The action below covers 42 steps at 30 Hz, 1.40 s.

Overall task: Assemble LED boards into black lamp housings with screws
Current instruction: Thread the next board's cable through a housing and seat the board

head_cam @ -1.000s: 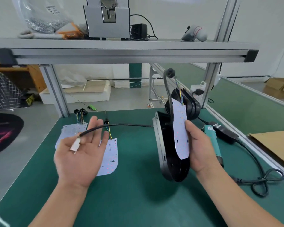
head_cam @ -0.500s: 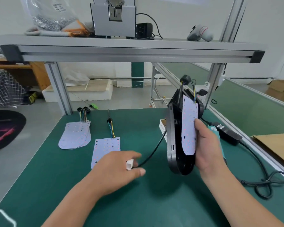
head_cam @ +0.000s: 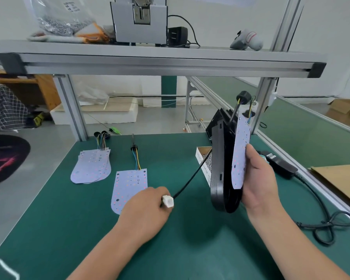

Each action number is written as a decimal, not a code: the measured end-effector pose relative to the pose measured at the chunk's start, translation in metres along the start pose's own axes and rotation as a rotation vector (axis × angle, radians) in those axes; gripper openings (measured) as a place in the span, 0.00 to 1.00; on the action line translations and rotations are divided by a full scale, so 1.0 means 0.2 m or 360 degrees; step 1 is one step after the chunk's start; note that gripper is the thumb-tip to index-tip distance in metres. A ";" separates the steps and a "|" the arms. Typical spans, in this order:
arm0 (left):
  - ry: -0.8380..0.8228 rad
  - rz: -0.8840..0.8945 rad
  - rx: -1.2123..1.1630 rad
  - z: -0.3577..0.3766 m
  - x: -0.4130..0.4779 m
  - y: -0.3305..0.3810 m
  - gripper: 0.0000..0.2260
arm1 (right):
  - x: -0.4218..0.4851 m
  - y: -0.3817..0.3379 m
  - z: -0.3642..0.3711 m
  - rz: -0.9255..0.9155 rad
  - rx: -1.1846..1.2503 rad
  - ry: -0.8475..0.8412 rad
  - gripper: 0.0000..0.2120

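Note:
My right hand (head_cam: 258, 178) holds a black lamp housing (head_cam: 220, 168) on edge above the green mat, with a white LED board (head_cam: 240, 152) pressed against its open side. Coloured wires and a black grommet (head_cam: 243, 96) stick out above the board. My left hand (head_cam: 143, 211) is closed on a black cable (head_cam: 190, 179) with a white connector (head_cam: 168, 201) at its end; the cable runs up to the housing. A single LED board (head_cam: 129, 184) with wires lies flat just left of my left hand. A stack of LED boards (head_cam: 91, 166) lies further left.
An open box of screws (head_cam: 205, 160) sits behind the housing. A black power adapter (head_cam: 279, 164) and its coiled cord (head_cam: 329, 225) lie at the right. More black housings (head_cam: 218, 120) stand at the back. An aluminium shelf (head_cam: 160, 61) spans overhead. Cardboard (head_cam: 339, 178) lies far right.
My left hand turned palm down and drew the cable's connector down and to the right, near the mat. My right hand tilted the housing more upright and shifted it slightly right.

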<state>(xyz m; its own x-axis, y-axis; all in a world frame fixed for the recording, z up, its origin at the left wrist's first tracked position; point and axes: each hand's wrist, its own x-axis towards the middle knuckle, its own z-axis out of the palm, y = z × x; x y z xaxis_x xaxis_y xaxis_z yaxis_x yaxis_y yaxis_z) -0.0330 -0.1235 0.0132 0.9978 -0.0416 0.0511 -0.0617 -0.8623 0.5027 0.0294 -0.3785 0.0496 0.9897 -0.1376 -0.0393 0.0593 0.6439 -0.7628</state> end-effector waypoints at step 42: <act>-0.0328 -0.0364 -0.2115 -0.01 0.04 0.06 0.18 | -0.04 0.18 0.04 0.0231 -0.0283 -0.0472 0.13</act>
<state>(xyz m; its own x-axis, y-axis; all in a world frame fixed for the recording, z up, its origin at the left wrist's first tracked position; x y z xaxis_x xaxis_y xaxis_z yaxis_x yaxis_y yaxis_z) -0.0262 -0.1340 0.0210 0.9667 -0.1396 -0.2146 0.2454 0.2667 0.9320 0.0255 -0.3479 0.0280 0.9824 0.1864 0.0135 -0.0823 0.4963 -0.8642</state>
